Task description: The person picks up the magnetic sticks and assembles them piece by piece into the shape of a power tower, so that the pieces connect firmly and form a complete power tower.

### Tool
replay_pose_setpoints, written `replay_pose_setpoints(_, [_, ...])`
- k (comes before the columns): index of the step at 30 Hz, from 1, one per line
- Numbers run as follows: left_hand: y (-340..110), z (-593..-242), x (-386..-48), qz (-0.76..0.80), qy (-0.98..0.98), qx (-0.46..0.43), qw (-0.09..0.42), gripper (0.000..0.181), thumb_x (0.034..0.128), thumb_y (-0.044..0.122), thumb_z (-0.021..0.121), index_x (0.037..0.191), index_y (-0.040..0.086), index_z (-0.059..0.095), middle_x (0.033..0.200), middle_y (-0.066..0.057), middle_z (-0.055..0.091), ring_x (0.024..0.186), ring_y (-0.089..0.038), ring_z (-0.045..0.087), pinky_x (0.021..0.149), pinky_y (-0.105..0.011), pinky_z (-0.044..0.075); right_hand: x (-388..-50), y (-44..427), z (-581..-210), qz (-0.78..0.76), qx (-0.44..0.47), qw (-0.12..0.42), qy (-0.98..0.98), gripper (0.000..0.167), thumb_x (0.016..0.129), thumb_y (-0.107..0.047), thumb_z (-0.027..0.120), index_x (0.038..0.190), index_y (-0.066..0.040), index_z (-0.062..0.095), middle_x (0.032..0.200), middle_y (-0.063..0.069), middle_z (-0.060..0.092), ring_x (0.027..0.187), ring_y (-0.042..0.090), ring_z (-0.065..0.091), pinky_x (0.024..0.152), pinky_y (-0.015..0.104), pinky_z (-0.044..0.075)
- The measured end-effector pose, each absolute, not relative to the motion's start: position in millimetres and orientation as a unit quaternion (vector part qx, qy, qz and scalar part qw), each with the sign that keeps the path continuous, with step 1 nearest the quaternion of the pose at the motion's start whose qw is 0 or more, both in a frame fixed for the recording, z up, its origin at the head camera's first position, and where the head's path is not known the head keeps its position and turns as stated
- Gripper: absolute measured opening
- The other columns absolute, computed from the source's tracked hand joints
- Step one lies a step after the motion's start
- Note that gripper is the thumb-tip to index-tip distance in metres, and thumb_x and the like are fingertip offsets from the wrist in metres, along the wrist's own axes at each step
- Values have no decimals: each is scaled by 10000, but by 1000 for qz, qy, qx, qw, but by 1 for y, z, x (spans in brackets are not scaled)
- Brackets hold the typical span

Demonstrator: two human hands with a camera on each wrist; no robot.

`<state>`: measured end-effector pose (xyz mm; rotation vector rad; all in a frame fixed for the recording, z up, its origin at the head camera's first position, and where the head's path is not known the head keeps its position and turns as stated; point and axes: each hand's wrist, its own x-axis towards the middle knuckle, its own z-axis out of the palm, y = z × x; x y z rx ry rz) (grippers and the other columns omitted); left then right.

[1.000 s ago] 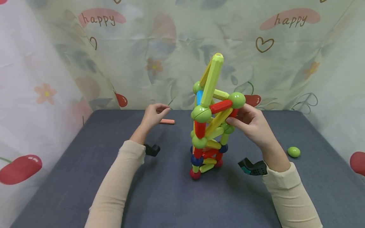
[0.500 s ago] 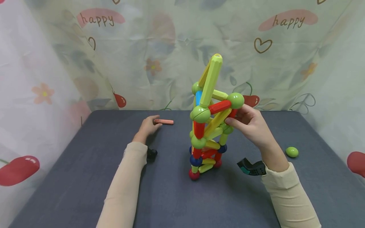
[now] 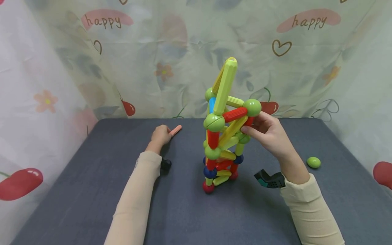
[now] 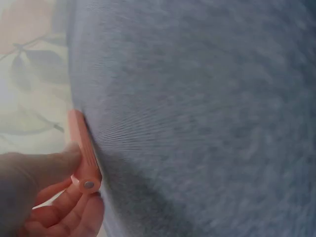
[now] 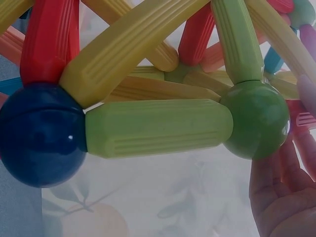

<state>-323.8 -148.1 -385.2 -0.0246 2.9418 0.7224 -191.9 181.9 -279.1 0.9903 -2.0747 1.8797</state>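
A coral-pink magnetic stick (image 3: 176, 130) lies at the table's far side, and my left hand (image 3: 161, 134) pinches its near end. In the left wrist view, thumb and fingers hold that stick (image 4: 82, 140), a metal dot showing on its end. A tall tower of magnetic sticks and balls (image 3: 233, 130) stands in the middle, topped by a slanted lime stick (image 3: 226, 86). My right hand (image 3: 272, 136) grips a red upright stick on the tower's right side. Close up in the right wrist view are a green ball (image 5: 259, 118) and a dark blue ball (image 5: 42, 133).
A loose green ball (image 3: 313, 162) lies to the right of my right forearm. The dark grey table (image 3: 183, 214) ends at a patterned curtain (image 3: 147, 51) behind. Black wrist cameras (image 3: 271, 179) sit below both hands.
My left hand came down to the pink stick, took hold of its end and swung it from lying sideways to a slant. The right hand stays on the tower.
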Motion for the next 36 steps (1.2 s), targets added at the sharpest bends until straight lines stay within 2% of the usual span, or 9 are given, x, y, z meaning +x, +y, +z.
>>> replay_pose_setpoints(4, [-151, -376, -322, 290, 955, 8, 62, 332, 983, 153, 535, 1230, -52, 620, 1215, -237, 617, 1047, -333, 601, 911, -425, 496, -192, 182, -279, 631, 331, 86, -696, 444, 881, 127, 587, 1253, -114, 608, 1060, -27, 677, 914, 112, 665, 785, 224, 559])
replay_pose_setpoints(9, [-153, -347, -311, 430, 901, 44, 42, 367, 1010, 177, 504, 1307, -32, 561, 1189, -249, 619, 1046, -352, 597, 843, -397, 498, -191, 180, -279, 632, 328, 86, -697, 449, 879, 137, 583, 1236, -133, 617, 1051, -22, 677, 911, 114, 661, 784, 222, 557])
replay_pose_setpoints(13, [-147, -312, -295, 548, 832, 84, 16, 406, 1004, 234, 530, 1340, 7, 536, 1182, -196, 615, 1094, -310, 593, 924, -396, 490, -191, 180, -279, 637, 325, 84, -694, 446, 879, 144, 575, 1220, -139, 625, 1040, -19, 677, 905, 116, 659, 779, 222, 556])
replay_pose_setpoints(15, [-141, -293, -284, 596, 796, 105, -6, 407, 991, 241, 554, 1329, 16, 535, 1142, -121, 622, 1081, -266, 604, 948, -377, 493, -191, 180, -278, 642, 325, 81, -690, 436, 883, 137, 575, 1219, -136, 627, 1040, -15, 677, 907, 116, 660, 780, 220, 555])
replay_pose_setpoints(19, [-126, -255, -255, 653, 732, 182, -67, 331, 960, 160, 597, 1249, 5, 547, 1007, 20, 640, 973, -190, 644, 902, -314, 516, -191, 180, -278, 647, 327, 79, -685, 427, 887, 128, 577, 1220, -134, 629, 1044, -10, 677, 910, 116, 662, 781, 216, 554])
replay_pose_setpoints(24, [-107, -216, -216, 672, 655, 309, -156, 244, 905, -1, 594, 1146, -17, 559, 925, 75, 667, 861, -133, 671, 794, -266, 530, -190, 179, -278, 646, 325, 81, -686, 438, 887, 137, 570, 1218, -144, 629, 1046, -15, 678, 913, 115, 663, 780, 216, 555])
replay_pose_setpoints(29, [-88, -190, -181, 618, 628, 407, -241, 263, 818, -105, 660, 1070, -107, 583, 894, -61, 694, 814, -170, 671, 735, -301, 548, -190, 178, -278, 647, 327, 81, -684, 438, 888, 137, 568, 1227, -134, 625, 1048, -10, 678, 916, 119, 665, 781, 220, 555])
replay_pose_setpoints(32, [-77, -183, -169, 572, 647, 424, -272, 280, 778, -81, 735, 1030, -96, 614, 880, -148, 697, 791, -159, 650, 709, -301, 537, -190, 178, -279, 649, 324, 81, -683, 434, 888, 131, 572, 1227, -134, 624, 1039, -8, 677, 905, 120, 665, 774, 220, 556])
replay_pose_setpoints(36, [-63, -181, -162, 535, 675, 414, -294, 296, 769, 6, 788, 1021, -54, 645, 879, -129, 716, 786, -107, 631, 664, -276, 492, -188, 176, -279, 646, 316, 86, -690, 390, 898, 72, 607, 1216, -153, 628, 1024, -18, 675, 882, 113, 663, 759, 212, 555])
